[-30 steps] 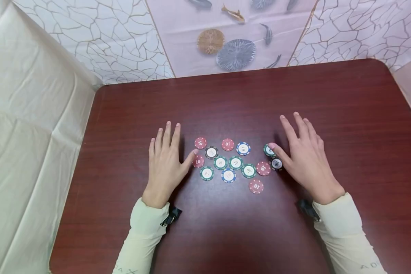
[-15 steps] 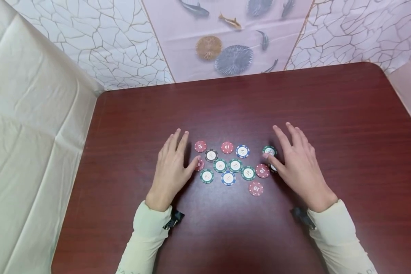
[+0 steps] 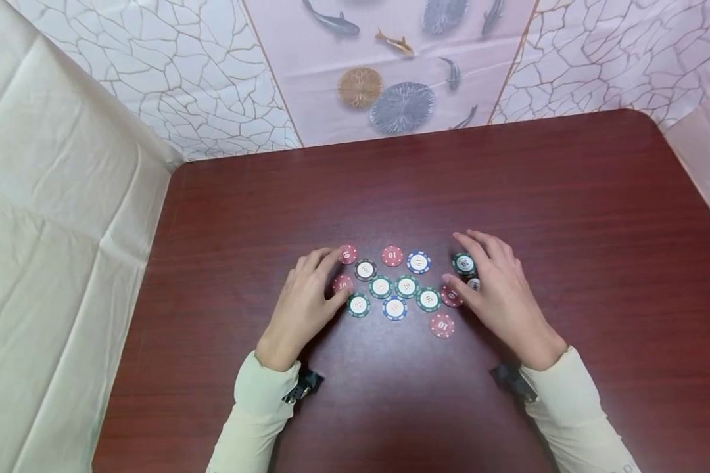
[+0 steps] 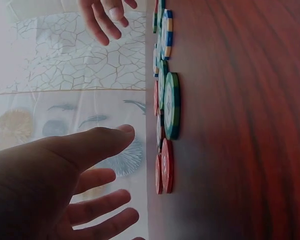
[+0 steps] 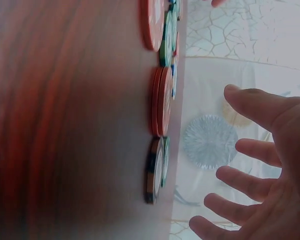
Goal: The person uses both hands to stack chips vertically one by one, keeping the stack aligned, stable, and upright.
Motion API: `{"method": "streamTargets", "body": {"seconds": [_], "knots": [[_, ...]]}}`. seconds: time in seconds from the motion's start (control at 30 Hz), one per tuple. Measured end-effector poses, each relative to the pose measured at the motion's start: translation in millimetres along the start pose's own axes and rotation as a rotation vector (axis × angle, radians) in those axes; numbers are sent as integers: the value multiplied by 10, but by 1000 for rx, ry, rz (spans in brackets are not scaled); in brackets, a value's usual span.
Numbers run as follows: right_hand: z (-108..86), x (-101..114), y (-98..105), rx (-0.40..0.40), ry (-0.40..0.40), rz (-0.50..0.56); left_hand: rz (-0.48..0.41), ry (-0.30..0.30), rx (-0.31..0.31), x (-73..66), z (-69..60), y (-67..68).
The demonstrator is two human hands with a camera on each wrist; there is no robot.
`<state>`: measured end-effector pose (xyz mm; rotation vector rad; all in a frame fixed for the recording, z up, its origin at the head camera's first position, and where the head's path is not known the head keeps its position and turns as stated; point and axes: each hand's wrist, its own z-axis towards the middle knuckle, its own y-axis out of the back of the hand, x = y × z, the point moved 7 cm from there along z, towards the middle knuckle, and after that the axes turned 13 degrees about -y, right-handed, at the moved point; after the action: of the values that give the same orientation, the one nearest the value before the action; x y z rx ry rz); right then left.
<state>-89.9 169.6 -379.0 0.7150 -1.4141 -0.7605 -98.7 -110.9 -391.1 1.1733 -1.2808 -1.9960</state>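
Several round poker chips lie in a loose cluster on a dark red-brown table point(image 3: 355, 407): red, green, blue and black-edged, with numbered centres. My left hand point(image 3: 304, 295) is over the cluster's left side, nearest two red chips and a green chip point(image 3: 358, 305). In the left wrist view its fingers and thumb are spread above the chips, apart from them. My right hand point(image 3: 499, 299) hovers at the right side, near a green chip point(image 3: 464, 263), a partly covered black-edged chip point(image 3: 474, 284) and a red chip point(image 5: 166, 100), which looks stacked on another red one. Both hands hold nothing.
Blue chips point(image 3: 394, 308) and more green ones lie mid-cluster. A single red chip point(image 3: 442, 325) lies nearest my body. Patterned cloth point(image 3: 307, 72) hangs behind the table's far edge, and a cream cloth point(image 3: 47, 276) hangs along the left.
Both hands have moved inward toward the chips, and their fingers have bent more. The chips keep their arrangement. The head view has shifted slightly.
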Motion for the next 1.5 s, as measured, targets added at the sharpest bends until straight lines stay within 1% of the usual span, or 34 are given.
{"method": "streamTargets", "body": {"seconds": [0.17,0.3,0.57,0.77,0.9,1.0,1.1,1.23,1.33,1.5], "knots": [[-23,65,-95,28,15,12,-31,8,-7,-14,-22,-6],[-37,105,-151,53,35,13,-66,11,9,-44,-12,-67],[-52,181,-247,102,68,0,-105,-18,50,-132,74,-182],[-45,206,-310,119,61,7,-140,-37,43,-170,101,-222],[-37,218,-346,140,58,-10,-170,-47,40,-197,126,-247],[-40,223,-374,162,54,-30,-176,-63,45,-222,142,-268],[-46,224,-402,180,49,-38,-183,-62,49,-230,143,-287],[-40,224,-464,211,51,8,-178,-51,49,-221,136,-311],[-28,226,-516,232,56,43,-167,-55,56,-222,145,-335],[-12,204,-574,223,50,44,-144,-74,66,-233,174,-375]]}}
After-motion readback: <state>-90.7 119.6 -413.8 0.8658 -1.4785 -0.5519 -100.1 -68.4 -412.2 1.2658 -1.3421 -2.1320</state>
